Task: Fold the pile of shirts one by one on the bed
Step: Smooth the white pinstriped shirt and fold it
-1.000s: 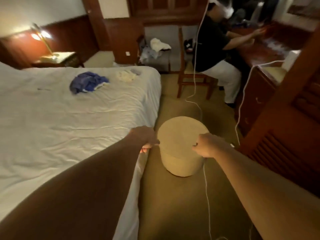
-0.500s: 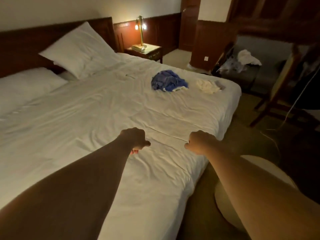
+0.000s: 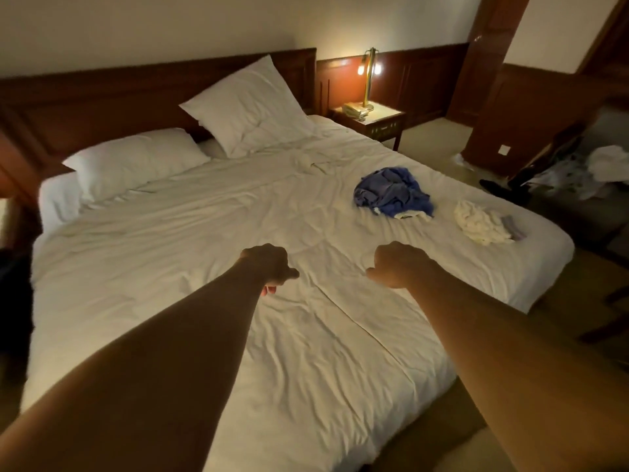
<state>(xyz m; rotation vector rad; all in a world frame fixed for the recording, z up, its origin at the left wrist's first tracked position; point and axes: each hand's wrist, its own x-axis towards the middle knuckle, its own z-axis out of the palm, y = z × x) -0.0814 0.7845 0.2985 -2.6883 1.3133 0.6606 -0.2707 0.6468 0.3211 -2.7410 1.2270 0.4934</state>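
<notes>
Far left: a dark wooden headboard [image 3: 102, 97] runs along the wall. One white pillow [image 3: 136, 161] lies flat against it. The bed [image 3: 170, 267] is covered by a creased white sheet.

Left of centre: the left hand [image 3: 269, 267] is held out above the sheet, back of the hand upward. Its fingers are curled under and the thumb points to the right. It grips nothing.

Centre: a second white pillow [image 3: 248, 107] leans upright against the headboard. A seam [image 3: 357, 325] in the sheet runs diagonally from between the two hands toward the near right edge of the bed.

Right of centre: the right hand [image 3: 398, 264] is also out above the sheet, closed into a loose fist with the thumb toward the left. It grips nothing. The two hands are apart and level with each other.

Beyond the right hand, a crumpled blue shirt [image 3: 391, 190] lies on the sheet, well apart from both hands. A nightstand [image 3: 377, 120] stands behind the bed's far right corner and carries a lit brass lamp [image 3: 369, 73] and a telephone [image 3: 354, 110].

Right: a crumpled cream shirt [image 3: 480, 223] lies near the bed's right edge, close to the blue shirt but not touching it. A small greyish item [image 3: 512, 226] touches its right side; what it is cannot be told.

Far right: loose white clothing [image 3: 609, 163] rests on dark furniture off the bed.
</notes>
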